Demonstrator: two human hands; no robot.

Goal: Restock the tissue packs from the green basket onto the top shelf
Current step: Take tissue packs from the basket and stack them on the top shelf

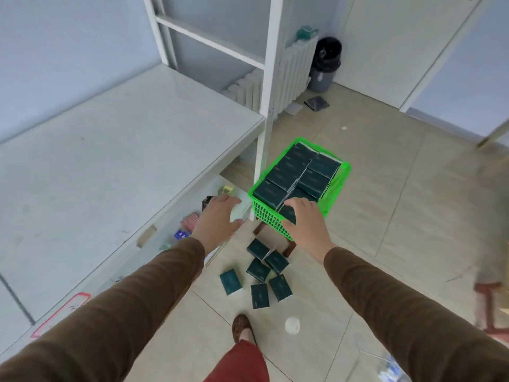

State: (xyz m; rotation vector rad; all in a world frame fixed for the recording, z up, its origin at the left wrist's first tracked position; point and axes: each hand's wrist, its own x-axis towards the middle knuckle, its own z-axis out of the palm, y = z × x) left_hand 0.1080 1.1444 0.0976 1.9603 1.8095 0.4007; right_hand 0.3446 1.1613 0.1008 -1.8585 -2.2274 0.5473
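A green basket stands on a low stool by the shelf's white post, filled with several dark green tissue packs. My right hand reaches over the basket's near corner, fingers and thumb curled round one pack at the front. My left hand hovers left of the basket with fingers spread, holding nothing. Several more dark green packs lie scattered on the floor tiles below the basket. The wide white top shelf stretches to the left, bare.
A lower shelf under the top one holds small boxes. A white radiator and a black-lined bin stand at the back wall. A white cap lies on the floor near my foot. A red stool sits at right.
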